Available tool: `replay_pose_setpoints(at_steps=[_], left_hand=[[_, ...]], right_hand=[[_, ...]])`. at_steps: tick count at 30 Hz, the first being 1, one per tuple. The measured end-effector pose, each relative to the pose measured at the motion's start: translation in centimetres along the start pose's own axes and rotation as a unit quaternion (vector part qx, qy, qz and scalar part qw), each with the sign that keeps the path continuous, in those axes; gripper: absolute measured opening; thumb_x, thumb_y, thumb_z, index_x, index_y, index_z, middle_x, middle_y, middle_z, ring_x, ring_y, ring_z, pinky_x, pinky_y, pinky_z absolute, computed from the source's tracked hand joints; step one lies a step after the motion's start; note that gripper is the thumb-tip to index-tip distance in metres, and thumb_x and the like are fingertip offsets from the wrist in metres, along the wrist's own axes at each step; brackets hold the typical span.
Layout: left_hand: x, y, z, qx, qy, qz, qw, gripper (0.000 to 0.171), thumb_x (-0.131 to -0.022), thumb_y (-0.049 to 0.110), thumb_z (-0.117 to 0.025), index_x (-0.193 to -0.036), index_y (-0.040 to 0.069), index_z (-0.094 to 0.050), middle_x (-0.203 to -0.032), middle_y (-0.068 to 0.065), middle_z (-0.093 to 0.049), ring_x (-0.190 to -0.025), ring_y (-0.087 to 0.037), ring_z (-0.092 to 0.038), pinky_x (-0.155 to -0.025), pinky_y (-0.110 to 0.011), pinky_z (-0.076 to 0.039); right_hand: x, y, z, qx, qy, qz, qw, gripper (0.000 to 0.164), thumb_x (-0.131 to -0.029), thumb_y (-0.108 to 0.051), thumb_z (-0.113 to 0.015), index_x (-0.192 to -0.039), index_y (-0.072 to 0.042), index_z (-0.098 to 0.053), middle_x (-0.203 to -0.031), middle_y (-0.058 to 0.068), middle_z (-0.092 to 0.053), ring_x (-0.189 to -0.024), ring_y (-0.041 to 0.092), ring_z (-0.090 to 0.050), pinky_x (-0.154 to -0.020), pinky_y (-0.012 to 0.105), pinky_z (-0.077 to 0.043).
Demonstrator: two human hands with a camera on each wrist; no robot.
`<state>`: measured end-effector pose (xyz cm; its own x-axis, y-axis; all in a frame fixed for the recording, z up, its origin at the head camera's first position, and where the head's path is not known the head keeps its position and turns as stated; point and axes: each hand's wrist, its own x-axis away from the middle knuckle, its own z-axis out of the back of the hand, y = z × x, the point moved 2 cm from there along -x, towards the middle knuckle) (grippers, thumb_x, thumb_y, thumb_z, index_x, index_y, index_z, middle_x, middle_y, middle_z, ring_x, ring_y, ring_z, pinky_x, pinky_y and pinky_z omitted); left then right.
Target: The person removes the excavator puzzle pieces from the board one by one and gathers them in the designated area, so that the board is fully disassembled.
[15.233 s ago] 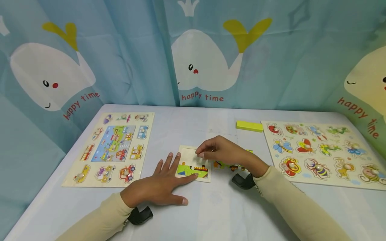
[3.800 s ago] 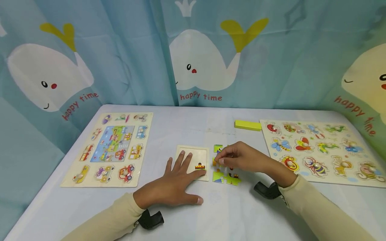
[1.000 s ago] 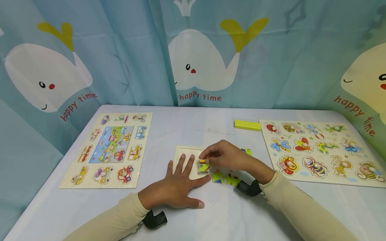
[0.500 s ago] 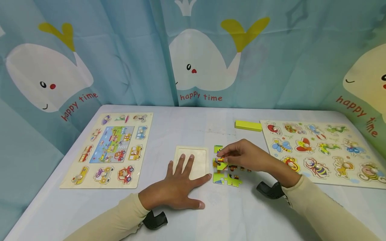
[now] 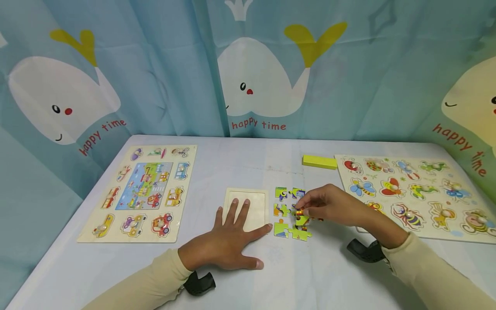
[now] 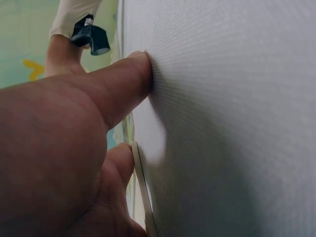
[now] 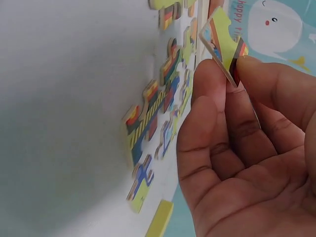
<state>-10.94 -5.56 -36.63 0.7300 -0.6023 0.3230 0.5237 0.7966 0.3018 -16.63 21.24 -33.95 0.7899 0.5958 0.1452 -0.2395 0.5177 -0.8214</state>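
My left hand lies with spread, straight fingers on a small wooden puzzle tray, whose recess shows bare wood. In the left wrist view, the thumb rests on the white cloth and another fingertip is at the edge of the tray. Between thumb and fingers, my right hand pinches a green jigsaw piece above the table. Below and beside it lie several loose jigsaw pieces, laid out in rows right of the tray; the hand hides some of them in the head view.
A vehicle peg puzzle board lies at the left, an insect peg puzzle board at the right. A yellow-green block lies behind the loose pieces. A whale-print curtain hangs along the back.
Earlier the tray held jigsaw pieces; they lie on the table now. My right hand lifted the last piece from the tray and carried it right, over the loose pieces. My left hand stays put lately.
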Motion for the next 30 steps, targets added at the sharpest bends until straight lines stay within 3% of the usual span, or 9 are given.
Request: replay_pose_setpoints(at_steps=[9, 19, 30], left_hand=[[-0.1, 0.0, 0.0, -0.003, -0.003, -0.002, 1.0, 0.076, -0.086, 0.067, -0.056, -0.152, 0.046, -0.025, -0.16, -0.019, 0.01, -0.143, -0.042, 0.017, -0.106, -0.067, 0.001], [-0.1, -0.1, 0.0, -0.001, -0.004, 0.004, 1.0, 0.076, -0.085, 0.066, -0.058, -0.152, 0.046, -0.026, -0.16, -0.018, 0.01, -0.143, -0.041, 0.017, -0.107, -0.067, 0.001], [0.0, 0.0, 0.0, 0.003, -0.005, 0.0, 1.0, 0.076, -0.086, 0.065, -0.058, -0.152, 0.045, -0.026, -0.16, -0.018, 0.01, -0.143, -0.041, 0.017, -0.106, -0.067, 0.001]], right_hand=[[1.2, 0.8, 0.6, -0.014, -0.029, -0.009, 0.999, 0.012, -0.09, -0.003, -0.067, -0.1, -0.004, -0.074, -0.1, 0.003, -0.072, -0.09, 0.014, -0.065, -0.077, 0.026, -0.051], [2.3, 1.4, 0.8, -0.027, -0.087, -0.025, 0.996, 0.011, -0.091, -0.005, -0.067, -0.1, -0.004, -0.073, -0.092, 0.004, -0.07, -0.082, 0.015, -0.06, -0.074, 0.025, -0.05], [2.3, 1.7, 0.8, -0.02, -0.085, 0.005, 0.996, 0.009, -0.091, -0.004, -0.066, -0.098, -0.004, -0.073, -0.09, 0.004, -0.068, -0.081, 0.014, -0.06, -0.072, 0.025, -0.052]])
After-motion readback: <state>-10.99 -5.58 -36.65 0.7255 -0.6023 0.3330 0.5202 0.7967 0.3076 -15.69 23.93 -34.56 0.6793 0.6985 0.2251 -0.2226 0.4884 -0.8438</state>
